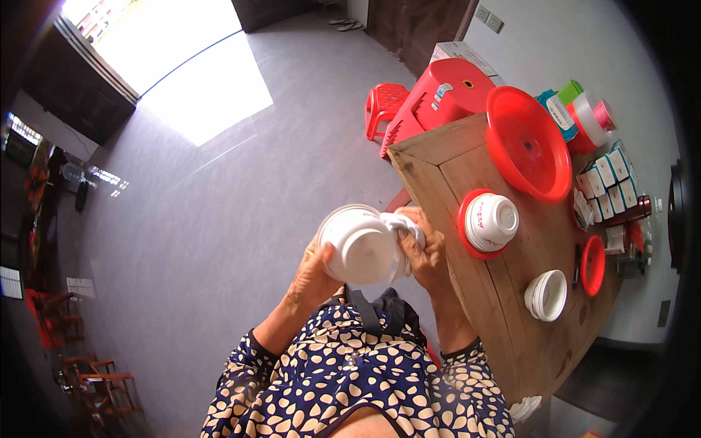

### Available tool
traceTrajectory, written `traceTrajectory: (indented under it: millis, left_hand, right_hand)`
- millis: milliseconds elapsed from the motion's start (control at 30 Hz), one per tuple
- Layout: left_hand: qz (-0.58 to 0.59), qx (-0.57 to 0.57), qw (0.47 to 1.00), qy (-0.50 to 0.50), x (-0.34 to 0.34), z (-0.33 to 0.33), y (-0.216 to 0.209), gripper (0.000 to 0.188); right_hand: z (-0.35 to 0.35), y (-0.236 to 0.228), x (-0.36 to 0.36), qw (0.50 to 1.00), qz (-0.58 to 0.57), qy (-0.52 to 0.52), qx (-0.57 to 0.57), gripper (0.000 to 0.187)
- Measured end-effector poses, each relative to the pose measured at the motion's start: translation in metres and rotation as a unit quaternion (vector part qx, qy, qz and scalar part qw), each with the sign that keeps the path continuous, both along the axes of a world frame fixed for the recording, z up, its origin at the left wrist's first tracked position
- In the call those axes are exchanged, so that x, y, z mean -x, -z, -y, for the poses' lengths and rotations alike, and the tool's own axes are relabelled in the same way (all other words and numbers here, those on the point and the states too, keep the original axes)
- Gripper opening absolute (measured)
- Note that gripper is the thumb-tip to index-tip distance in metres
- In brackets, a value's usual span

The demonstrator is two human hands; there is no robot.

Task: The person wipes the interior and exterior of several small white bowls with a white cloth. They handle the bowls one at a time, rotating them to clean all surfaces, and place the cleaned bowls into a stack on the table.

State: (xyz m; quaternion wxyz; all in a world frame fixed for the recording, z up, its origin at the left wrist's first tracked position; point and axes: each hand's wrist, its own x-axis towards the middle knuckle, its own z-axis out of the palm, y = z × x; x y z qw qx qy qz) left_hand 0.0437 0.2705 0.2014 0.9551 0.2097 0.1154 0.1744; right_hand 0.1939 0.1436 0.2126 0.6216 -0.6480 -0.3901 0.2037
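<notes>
**White bowl wiped off the counter's edge**

A white bowl (pixel 359 246) is held above the floor, just off the near-left edge of the wooden counter (pixel 511 306). The left hand (pixel 314 274) is clamped on its rim; the right hand (pixel 423 252) is closed on a white cloth (pixel 401 228) pressed against the bowl. An upturned bowl on a red plate (pixel 488 223) and a stack of white bowls (pixel 546 296) are set on the counter.

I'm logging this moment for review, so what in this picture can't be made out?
- Head view: inside of the white bowl, turned bottom-up toward the camera.
- Most of the white cloth, covered by the right hand and bowl.
- Left hand fingers, behind the bowl.
- Small boxes: too small, bent by the rim.
</notes>
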Motion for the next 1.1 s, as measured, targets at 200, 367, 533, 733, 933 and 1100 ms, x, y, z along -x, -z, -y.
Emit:
traceTrajectory:
  millis: [200,367,533,733,933,1100]
  left_hand:
    - [-0.061,0.108,0.992,0.006,-0.010,-0.004,0.015,0.066]
    - [-0.056,0.176,0.982,0.032,-0.016,0.004,0.018,0.063]
    - [0.020,0.287,0.958,-0.018,-0.031,-0.006,0.017,0.051]
    - [0.057,0.320,0.946,-0.017,-0.035,-0.009,0.026,0.051]
    - [0.048,0.313,0.948,-0.013,-0.035,-0.003,0.027,0.046]
    - [-0.007,0.306,0.952,-0.031,-0.035,0.001,0.022,0.049]
  right_hand:
    - [0.000,0.002,0.015,0.995,0.075,0.060,-0.041,0.022]
    - [-0.025,-0.008,-0.010,0.997,0.073,0.006,-0.034,0.020]
    - [-0.028,-0.006,0.007,0.991,0.100,0.075,-0.050,0.025]
    - [-0.014,0.010,0.043,0.956,0.262,0.122,-0.054,0.035]
    - [-0.007,0.018,0.049,0.939,0.320,0.120,-0.044,0.036]
    - [-0.020,-0.003,0.016,0.981,0.164,0.094,-0.049,0.030]
